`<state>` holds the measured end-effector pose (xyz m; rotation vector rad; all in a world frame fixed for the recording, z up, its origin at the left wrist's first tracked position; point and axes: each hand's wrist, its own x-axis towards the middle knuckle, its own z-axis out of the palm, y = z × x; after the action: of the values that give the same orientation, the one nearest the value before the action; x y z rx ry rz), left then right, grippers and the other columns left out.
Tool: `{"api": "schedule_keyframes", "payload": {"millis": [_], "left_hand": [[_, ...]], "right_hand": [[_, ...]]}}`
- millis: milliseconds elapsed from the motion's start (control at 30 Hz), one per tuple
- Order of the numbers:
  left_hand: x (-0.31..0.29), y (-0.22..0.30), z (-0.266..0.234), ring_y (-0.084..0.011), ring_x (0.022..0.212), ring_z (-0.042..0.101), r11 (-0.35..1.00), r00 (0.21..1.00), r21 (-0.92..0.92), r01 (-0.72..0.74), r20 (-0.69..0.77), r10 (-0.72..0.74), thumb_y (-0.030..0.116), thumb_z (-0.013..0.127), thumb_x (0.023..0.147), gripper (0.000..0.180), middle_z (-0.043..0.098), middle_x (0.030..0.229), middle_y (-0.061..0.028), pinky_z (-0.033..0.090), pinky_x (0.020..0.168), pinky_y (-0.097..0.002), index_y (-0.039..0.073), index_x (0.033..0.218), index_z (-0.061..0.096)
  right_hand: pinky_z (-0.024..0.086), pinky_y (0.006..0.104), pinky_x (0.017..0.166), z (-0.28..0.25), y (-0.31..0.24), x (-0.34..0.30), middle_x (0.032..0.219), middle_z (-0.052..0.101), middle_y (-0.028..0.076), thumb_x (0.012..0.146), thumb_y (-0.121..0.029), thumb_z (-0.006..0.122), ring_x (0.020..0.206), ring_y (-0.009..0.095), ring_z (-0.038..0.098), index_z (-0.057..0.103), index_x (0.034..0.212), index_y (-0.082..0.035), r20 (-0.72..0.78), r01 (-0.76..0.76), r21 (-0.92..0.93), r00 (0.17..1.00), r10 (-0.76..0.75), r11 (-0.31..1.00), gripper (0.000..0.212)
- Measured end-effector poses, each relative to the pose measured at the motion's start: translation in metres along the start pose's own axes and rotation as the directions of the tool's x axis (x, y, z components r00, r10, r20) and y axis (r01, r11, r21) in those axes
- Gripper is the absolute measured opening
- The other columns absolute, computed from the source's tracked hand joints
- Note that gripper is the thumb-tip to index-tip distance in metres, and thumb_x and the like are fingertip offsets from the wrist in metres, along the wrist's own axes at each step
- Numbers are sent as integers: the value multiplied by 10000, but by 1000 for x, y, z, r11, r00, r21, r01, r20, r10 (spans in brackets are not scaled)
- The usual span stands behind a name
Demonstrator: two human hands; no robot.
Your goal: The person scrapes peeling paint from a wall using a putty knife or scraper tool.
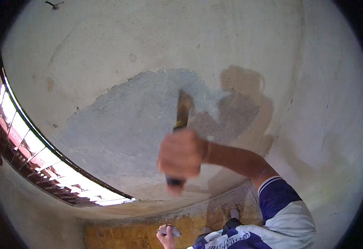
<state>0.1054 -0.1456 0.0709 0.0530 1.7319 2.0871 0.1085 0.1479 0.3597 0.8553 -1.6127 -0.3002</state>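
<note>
My right hand (180,154) is wrapped around the dark handle of a scraper (183,108), holding it upright in front of the wall. Its narrow, brownish blade points up over a rough grey patch (123,110) where the pale surface coat is gone. Motion blurs both hand and blade, so whether the tip touches the wall is unclear. Low in the view, my left hand (167,240) grips a small, flat grey piece (174,231) with a pointed end; its exact kind does not show.
Pale, stained wall (169,37) surrounds the grey patch, and my shadow falls on its right part. At left is a bright window (44,159) with metal bars. Yellowish floor tiles (127,236) lie below. A dark nail-like piece (55,5) sticks out at upper left.
</note>
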Motion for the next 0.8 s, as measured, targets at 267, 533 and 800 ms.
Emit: {"api": "schedule_keyframes", "payload": {"millis": [267,533,800], "left_hand": [[10,8,-11,-63,528,450,995,999,90,-35,-4,35,113,620,839,190,509,620,27,380,486,-226,59,674,541],[24,12,-13,-75,566,492,996,992,80,-51,122,41,169,603,877,172,556,651,-7,428,507,-237,36,773,569],[40,-7,-22,-174,727,609,987,975,144,-68,218,35,200,540,923,203,642,793,-74,510,627,-298,9,939,607]], "right_hand": [[370,278,388,-10,1,0,543,415,-8,736,-463,597,454,152,459,424,569,-131,70,-68,-62,995,73,996,409],[373,297,389,-30,10,-29,550,443,35,816,-503,514,433,179,476,512,646,-57,73,-200,-146,975,212,969,477],[385,297,550,-56,-146,-118,653,462,64,808,-399,584,558,158,443,486,818,-42,169,-994,98,71,983,55,371]]}}
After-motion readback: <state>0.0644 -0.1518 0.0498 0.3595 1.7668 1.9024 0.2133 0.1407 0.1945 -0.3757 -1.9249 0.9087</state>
